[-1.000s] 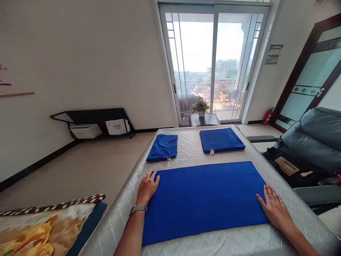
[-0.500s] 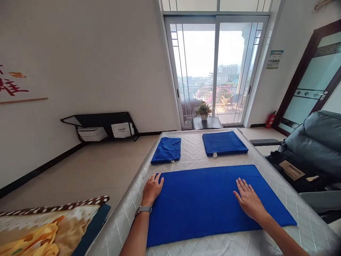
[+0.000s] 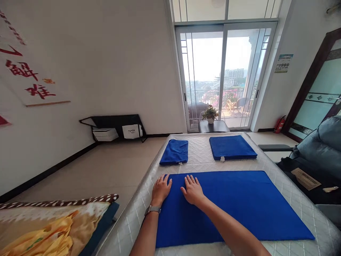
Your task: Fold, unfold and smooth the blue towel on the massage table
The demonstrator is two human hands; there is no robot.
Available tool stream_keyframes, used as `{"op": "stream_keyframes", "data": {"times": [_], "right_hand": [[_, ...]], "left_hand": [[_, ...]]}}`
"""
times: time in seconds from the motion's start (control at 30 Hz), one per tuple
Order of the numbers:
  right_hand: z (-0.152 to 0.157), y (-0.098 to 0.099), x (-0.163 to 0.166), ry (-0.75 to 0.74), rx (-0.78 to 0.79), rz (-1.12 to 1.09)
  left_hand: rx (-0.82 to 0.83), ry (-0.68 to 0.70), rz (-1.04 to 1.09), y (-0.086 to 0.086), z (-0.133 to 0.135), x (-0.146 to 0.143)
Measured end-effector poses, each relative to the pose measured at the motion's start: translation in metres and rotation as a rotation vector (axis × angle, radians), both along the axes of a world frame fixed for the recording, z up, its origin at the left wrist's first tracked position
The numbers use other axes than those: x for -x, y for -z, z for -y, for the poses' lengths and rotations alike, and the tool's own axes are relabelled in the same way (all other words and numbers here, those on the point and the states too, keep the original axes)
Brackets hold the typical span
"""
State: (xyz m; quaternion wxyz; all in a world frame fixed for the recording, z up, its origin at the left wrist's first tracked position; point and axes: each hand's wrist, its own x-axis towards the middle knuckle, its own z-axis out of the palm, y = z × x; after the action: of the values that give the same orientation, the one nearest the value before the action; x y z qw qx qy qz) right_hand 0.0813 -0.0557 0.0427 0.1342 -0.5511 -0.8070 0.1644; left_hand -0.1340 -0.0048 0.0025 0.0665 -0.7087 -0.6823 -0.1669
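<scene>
A large blue cloth (image 3: 239,206) lies flat and smooth across the quilted mattress (image 3: 133,217). At its far left corner rests my left hand (image 3: 161,189), fingers stretched out over the edge, a grey watch band on the wrist. My right hand (image 3: 193,191) lies palm down on the cloth a short way to the right of it, fingers spread. Neither hand grips anything. Beyond the hands sits a small folded blue cloth (image 3: 174,152) with a white tag. A thicker stack of folded blue cloth (image 3: 232,147), also tagged, is at the far right.
A patterned cushion (image 3: 87,217) with a yellow plastic bag (image 3: 50,234) on it is at the lower left. Past the mattress stands a chair (image 3: 213,126) holding a potted plant (image 3: 210,114). A dark armchair (image 3: 322,138) is on the right.
My right hand has slid left across the blue cloth, from its right part to near my left hand. My left hand stays at the corner. The view has turned slightly left.
</scene>
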Motion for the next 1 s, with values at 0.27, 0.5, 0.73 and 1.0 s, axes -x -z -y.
{"op": "stream_keyframes", "data": {"times": [0.27,0.5,0.73,1.0], "right_hand": [[-0.006,0.019,-0.072,0.066,0.0,0.089],[0.003,0.03,-0.223,0.353,-0.013,0.265],[0.013,0.043,-0.374,0.687,-0.028,0.374],[0.011,0.054,-0.405,0.74,-0.062,0.336]], "left_hand": [[0.016,-0.004,-0.016,0.001,0.0,-0.001],[-0.007,-0.001,-0.029,0.006,-0.004,0.002],[-0.008,-0.006,-0.02,0.009,-0.006,0.004],[0.017,-0.003,-0.001,0.007,-0.005,0.004]]}}
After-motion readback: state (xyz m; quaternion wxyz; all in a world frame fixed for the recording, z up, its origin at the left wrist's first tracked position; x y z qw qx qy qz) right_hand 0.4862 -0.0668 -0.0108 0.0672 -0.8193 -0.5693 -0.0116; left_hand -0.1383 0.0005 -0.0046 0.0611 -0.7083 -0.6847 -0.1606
